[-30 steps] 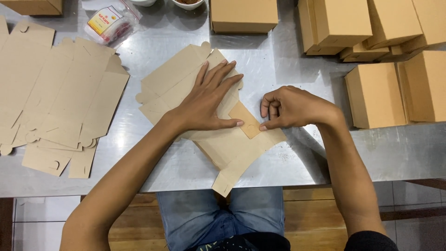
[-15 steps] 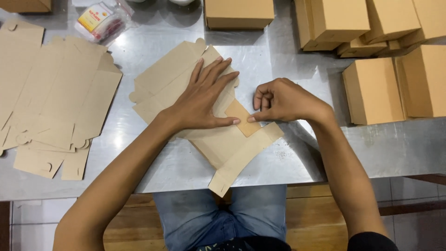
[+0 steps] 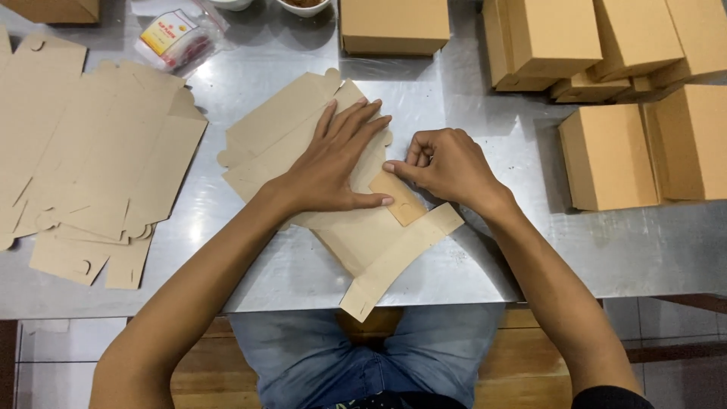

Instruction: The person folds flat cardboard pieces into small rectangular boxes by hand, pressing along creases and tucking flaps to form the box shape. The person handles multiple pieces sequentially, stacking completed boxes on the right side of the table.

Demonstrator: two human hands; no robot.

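Here, a flat brown cardboard box blank [image 3: 356,227] lies near the middle of the steel table [image 3: 288,45], one long strip running off toward the table's near edge at about 6 o'clock. The left hand [image 3: 333,167] lies flat on its upper panels, fingers spread and pressed down, the thumb stretched toward a small folded tab [image 3: 399,198]. At 3 o'clock of that hand, touching the tab, the right hand [image 3: 447,167] is curled, thumb and forefinger pinching the tab's upper end.

The blank looks light and thin, stiff along its panels yet ready to bend at the creases; it would probably slide easily on smooth metal unless pinned by a palm. Its flaps and edges seem the best places to grip, since the flat faces offer nothing to catch.

Outward at 9 o'clock lies a stack of unfolded blanks [image 3: 83,159]. At 11 o'clock sits a clear plastic packet [image 3: 178,38]. At 12 o'clock stands one closed brown box [image 3: 394,24], and from 1 to 3 o'clock more finished boxes [image 3: 606,155] are grouped close together.
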